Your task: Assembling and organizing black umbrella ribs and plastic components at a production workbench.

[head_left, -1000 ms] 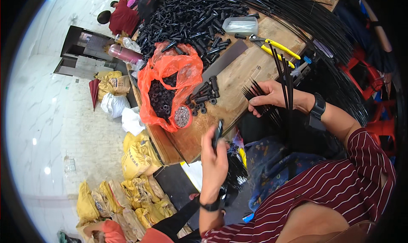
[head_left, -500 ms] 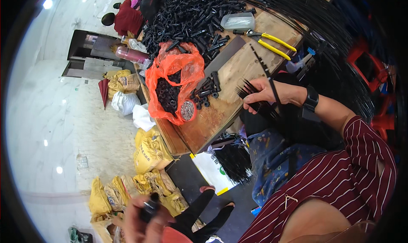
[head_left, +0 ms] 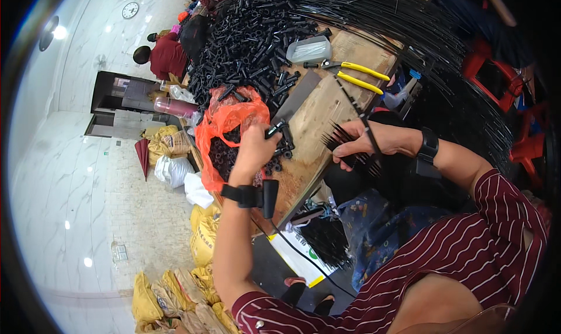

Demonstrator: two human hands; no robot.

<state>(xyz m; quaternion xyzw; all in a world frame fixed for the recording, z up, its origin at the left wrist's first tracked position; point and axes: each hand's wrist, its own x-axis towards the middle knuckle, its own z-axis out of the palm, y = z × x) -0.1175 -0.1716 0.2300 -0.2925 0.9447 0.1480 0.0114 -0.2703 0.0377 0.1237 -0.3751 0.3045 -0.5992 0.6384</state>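
Observation:
My left hand [head_left: 254, 150] reaches over the near side of the table, its fingers closed round a short black tubular fitting [head_left: 273, 130]. Just behind it bulges an orange plastic bag [head_left: 207, 136] with small black rings inside. A few loose black fittings [head_left: 287, 144] lie beside the fingers. My right hand [head_left: 359, 141], past the table's right edge, is closed round a bunch of thin black rods [head_left: 334, 138]. One longer black rod [head_left: 353, 102], with thicker bits along its upper part, slants up across that hand.
A large heap of black fittings [head_left: 251, 36] covers the far table. Yellow-handled pliers [head_left: 359, 83] lie near a clear plastic box [head_left: 310, 50]. Long black rods [head_left: 374, 13] spread over the far right. Yellow sacks [head_left: 204, 235] stand at the left; a person in red [head_left: 166, 55] sits beyond.
My left hand has come up from the lower left to the table beside the orange bag, with a black fitting in its fingers. My right hand keeps its bunch of rods.

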